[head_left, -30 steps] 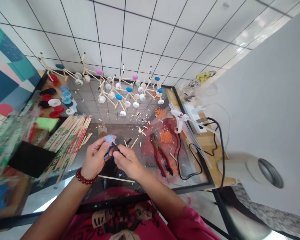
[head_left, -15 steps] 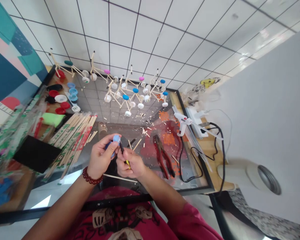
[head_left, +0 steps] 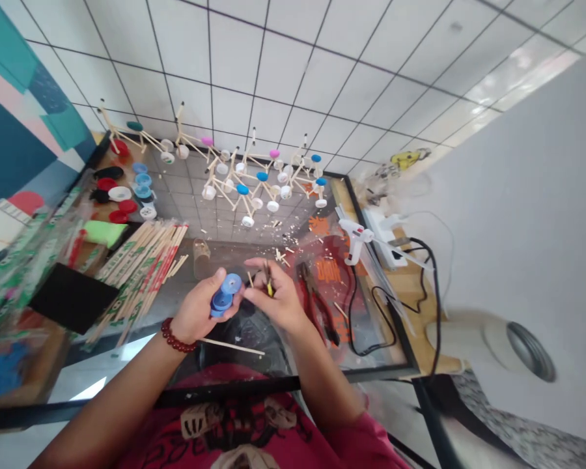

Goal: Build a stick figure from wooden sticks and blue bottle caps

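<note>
Two blue plastic bottle caps (head_left: 230, 284) rest in my left hand (head_left: 198, 307), their hollow sides showing and one partly over the other. My left fingers curl around them. Close beside them is my right hand (head_left: 278, 299), closed on a slim tool with black and yellow parts (head_left: 269, 286); its exact kind is unclear. A short pale wooden stick (head_left: 250, 279) shows by the right fingers, and I cannot tell whether they touch it. Below the hands, a longer thin stick (head_left: 234, 346) lies on the glass tabletop.
Several stick models with cap wheels (head_left: 244, 189) stand at the back. Left are wrapped chopsticks (head_left: 137, 273), a black square sheet (head_left: 73, 298) and loose caps (head_left: 120, 193). Right are red-handled pliers (head_left: 317, 303), a white glue gun (head_left: 355, 238) and a power strip (head_left: 385, 238) with black cables.
My hands have moved apart. The tool has come away from the blue caps, and my left hand has turned so that the caps' hollow sides show.
</note>
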`<state>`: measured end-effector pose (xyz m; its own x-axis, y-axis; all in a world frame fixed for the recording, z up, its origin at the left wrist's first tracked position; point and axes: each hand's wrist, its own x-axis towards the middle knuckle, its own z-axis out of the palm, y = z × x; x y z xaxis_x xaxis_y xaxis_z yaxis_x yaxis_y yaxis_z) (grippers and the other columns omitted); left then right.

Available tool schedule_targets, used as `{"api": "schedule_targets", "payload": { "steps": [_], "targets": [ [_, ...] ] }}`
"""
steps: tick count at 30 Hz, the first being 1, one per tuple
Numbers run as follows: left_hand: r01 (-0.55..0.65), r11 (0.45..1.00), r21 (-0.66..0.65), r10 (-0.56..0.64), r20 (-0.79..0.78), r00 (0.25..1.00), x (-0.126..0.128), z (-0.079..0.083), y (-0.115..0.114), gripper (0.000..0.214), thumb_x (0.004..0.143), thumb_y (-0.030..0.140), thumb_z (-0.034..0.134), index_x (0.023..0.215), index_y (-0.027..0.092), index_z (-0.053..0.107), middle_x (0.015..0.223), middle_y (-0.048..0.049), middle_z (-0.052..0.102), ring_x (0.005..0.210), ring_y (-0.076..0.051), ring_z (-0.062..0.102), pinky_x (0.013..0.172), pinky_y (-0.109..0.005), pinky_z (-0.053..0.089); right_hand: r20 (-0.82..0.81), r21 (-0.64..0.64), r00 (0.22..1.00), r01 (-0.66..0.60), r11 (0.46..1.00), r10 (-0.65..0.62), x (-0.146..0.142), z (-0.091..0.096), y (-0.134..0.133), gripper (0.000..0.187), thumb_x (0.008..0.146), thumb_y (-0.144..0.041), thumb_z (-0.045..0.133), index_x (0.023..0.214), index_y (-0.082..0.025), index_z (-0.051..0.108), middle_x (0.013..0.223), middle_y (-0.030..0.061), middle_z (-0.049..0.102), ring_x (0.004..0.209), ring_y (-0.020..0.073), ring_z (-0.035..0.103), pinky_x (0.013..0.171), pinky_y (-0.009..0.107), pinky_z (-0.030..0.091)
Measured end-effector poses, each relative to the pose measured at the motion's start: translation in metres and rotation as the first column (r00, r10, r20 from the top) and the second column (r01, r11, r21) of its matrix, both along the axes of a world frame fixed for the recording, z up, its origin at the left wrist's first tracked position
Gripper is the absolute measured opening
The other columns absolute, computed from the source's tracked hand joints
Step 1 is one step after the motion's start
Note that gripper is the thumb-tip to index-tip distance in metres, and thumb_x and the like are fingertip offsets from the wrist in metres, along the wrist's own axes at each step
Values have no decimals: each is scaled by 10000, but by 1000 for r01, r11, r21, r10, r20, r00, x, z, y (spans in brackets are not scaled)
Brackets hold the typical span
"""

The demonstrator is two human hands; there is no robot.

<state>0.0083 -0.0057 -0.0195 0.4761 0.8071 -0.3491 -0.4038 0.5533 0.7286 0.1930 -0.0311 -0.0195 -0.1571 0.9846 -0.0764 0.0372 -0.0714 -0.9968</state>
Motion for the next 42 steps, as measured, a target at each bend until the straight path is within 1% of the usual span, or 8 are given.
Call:
{"api": "schedule_targets", "payload": {
  "steps": [5, 12, 17, 22, 27, 32, 38, 42],
  "targets": [
    [11, 1000, 19, -10, -35, 999, 4, -5, -2, 685, 768, 818, 813, 650, 165, 640, 530, 4, 529, 410, -85, 399, 366, -213, 217, 130, 155, 991, -36, 987, 15, -11, -6, -2, 476, 872, -489, 840, 1241, -226, 697, 855, -25, 692, 731, 147, 611, 729, 282, 537],
    [-7, 994, 110, 16, -82, 996, 5, -5, -7, 647, 803, 800, 804, 790, 158, 726, 589, -26, 604, 467, -108, 477, 415, -234, 285, 269, 170, 949, 122, 978, -166, -18, -13, -4, 340, 907, -393, 739, 1172, -185, 696, 728, -33, 645, 630, 147, 576, 637, 272, 489],
    [-165, 981, 106, 167, -16, 986, 3, -2, -4, 505, 795, 617, 916, 956, 156, 787, 745, -35, 679, 529, -111, 540, 439, -221, 366, 538, 229, 834, -5, 973, -122, -13, -9, -5, 582, 990, -420, 676, 1487, -176, 495, 969, 66, 780, 818, 244, 746, 796, 364, 588],
    [-246, 961, 124, 249, -15, 968, -2, -2, 1, 552, 771, 622, 930, 1080, 179, 819, 751, -15, 675, 528, -112, 571, 460, -217, 410, 719, 184, 694, -148, 972, -31, -15, -8, -6, 353, 1093, -421, 545, 1370, -204, 568, 1075, 145, 819, 907, 296, 783, 769, 380, 571],
    [-225, 939, 259, 260, -111, 959, -4, -12, -2, 535, 861, 644, 846, 1100, 169, 794, 774, -27, 697, 582, -134, 604, 557, -264, 506, 785, 143, 620, -178, 974, -2, -16, -5, -4, 325, 1117, -435, 545, 1339, -202, 589, 1020, 114, 829, 910, 275, 793, 740, 326, 523],
    [-114, 853, 509, 301, -303, 904, -6, -21, -5, 527, 1014, 672, 634, 1161, 180, 754, 812, -34, 713, 624, -159, 618, 619, -300, 527, 825, 74, 562, -207, 975, 56, -17, 2, -4, 328, 1128, -448, 545, 1312, -178, 573, 966, 96, 827, 913, 275, 803, 728, 310, 485],
    [26, 655, 756, 543, -494, 678, -4, -26, -11, 515, 1109, 624, 435, 1225, 216, 726, 1118, -100, 798, 971, -242, 748, 878, -368, 603, 844, 26, 523, -253, 967, 114, -24, 3, -5, 276, 1148, -406, 497, 1270, -177, 590, 964, 91, 826, 882, 260, 801, 691, 307, 451],
    [91, 570, 817, 613, -496, 614, -4, -27, -11, 468, 1138, 555, 384, 1211, 220, 702, 1119, -102, 804, 999, -242, 763, 903, -366, 609, 851, 41, 516, -249, 968, 97, -26, 1, -7, 260, 1152, -385, 478, 1246, -187, 617, 952, 82, 827, 845, 243, 783, 676, 302, 439]
  ]
}}
